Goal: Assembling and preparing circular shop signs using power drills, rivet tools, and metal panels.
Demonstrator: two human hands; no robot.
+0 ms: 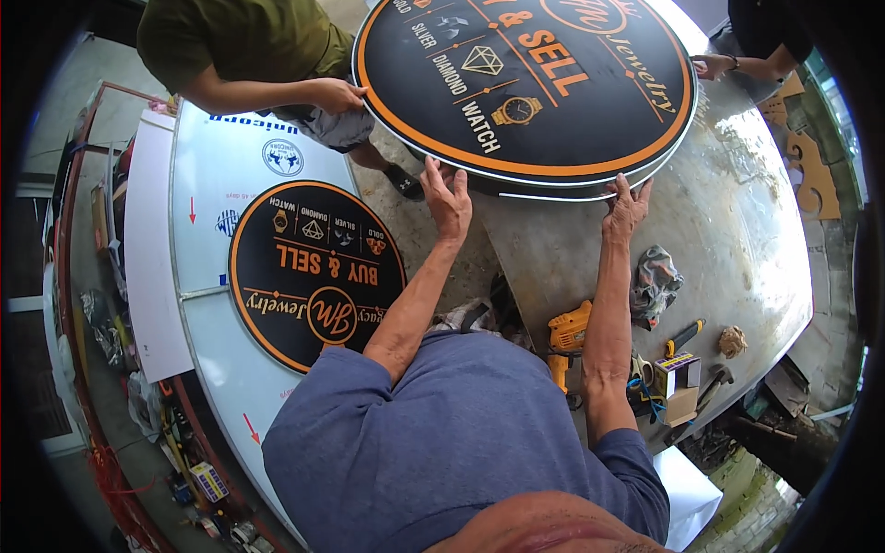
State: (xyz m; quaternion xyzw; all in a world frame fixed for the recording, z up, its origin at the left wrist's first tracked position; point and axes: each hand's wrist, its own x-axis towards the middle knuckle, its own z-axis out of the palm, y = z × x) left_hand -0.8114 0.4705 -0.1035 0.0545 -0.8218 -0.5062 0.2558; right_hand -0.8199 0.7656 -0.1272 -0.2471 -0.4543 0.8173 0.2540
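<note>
Large round sign [530, 78], black with an orange ring and a pale edge, is at the far side, over the far left part of the worktop [747, 249]; whether it touches that surface cannot be seen. Grey and shiny, the worktop stretches away to the right. On the left lies a light-blue panel [203, 253] with printed marks, a narrower white panel [157, 240] to its left. At the far left a person in an olive shirt [244, 37] grips the large sign's left rim; at the far right another person in dark clothing [779, 28] has a hand at its right rim. A smaller round sign [318, 276] in similar colours lies on the light-blue panel.

Near the right forearm [608, 323] is a yellow drill [572, 327]. The wearer's left hand [448, 201] and right hand [627, 210], well apart, both hold the large sign's near rim, fingers slightly parted. Right of that forearm lie a crumpled grey rag [656, 284], a small open box [679, 375], a yellow-and-black knife [685, 338] and a tan ball [733, 342].
</note>
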